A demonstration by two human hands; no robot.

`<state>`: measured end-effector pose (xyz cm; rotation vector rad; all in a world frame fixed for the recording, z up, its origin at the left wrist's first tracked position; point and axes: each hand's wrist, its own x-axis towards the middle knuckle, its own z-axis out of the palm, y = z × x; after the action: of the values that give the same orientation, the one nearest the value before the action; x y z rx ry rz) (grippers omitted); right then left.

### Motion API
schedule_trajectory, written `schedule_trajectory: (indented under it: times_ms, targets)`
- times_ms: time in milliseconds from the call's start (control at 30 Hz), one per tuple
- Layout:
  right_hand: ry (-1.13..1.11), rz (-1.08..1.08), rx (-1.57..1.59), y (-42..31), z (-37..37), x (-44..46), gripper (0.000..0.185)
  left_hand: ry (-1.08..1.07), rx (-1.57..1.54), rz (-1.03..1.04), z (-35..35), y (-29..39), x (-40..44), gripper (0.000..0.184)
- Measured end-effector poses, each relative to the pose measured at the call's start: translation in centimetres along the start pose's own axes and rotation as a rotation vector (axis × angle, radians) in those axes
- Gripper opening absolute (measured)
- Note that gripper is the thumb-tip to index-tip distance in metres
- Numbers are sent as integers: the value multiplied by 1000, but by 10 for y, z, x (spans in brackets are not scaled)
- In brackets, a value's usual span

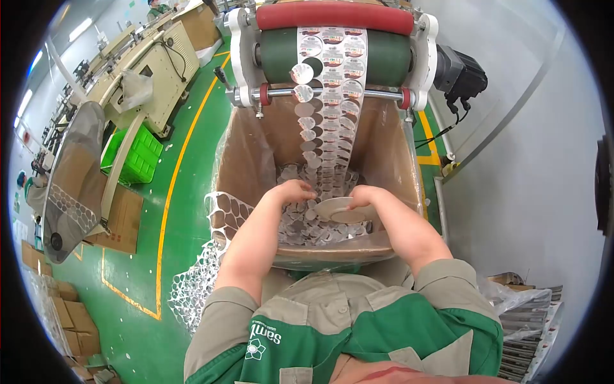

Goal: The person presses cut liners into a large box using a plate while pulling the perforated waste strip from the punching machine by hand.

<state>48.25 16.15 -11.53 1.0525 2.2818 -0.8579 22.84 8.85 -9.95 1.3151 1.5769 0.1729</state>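
Over a big lined cardboard box, my right hand grips the edge of a round, pale plate-like disc. To its left, my left hand is closed, its fingertips near the hanging labels; what they hold, if anything, is too small to make out. A printed sheet of round labels comes down off the green roller between my hands, with some labels partly loose along its left side. Many small cut discs lie piled in the box.
Above the box is a red roller, with a black motor on its right. Punched waste web hangs over the box's left side. Further left are a green crate and machines. People are in the far background.
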Motion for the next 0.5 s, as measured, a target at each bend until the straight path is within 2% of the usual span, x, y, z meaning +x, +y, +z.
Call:
schedule_trajectory:
  times_ms: [500]
  targets:
    - [-15,8,-18,0,-1,1,47,-1,21,7,-1,4,-4,65]
